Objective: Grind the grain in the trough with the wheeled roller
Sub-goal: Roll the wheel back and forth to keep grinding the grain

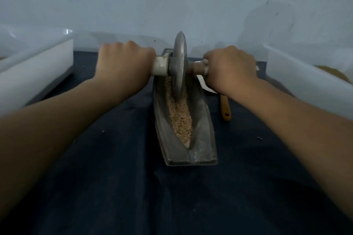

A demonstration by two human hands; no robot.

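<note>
A long grey metal trough [202,135] lies lengthwise on the dark table, its groove filled with pale crushed grain [180,118]. The wheeled roller [179,65], a grey metal disc on a crosswise axle, stands upright in the far half of the groove with its rim in the grain. My left hand [124,65] is closed around the left handle, whose white end shows beside the disc. My right hand [231,66] is closed around the right handle. Both arms are stretched forward.
A white box [32,74] stands at the left, and another white box [309,82] with brownish contents at the right. A yellow-handled tool [225,108] lies right of the trough, partly under my right wrist. A white wall [172,2] rises just behind.
</note>
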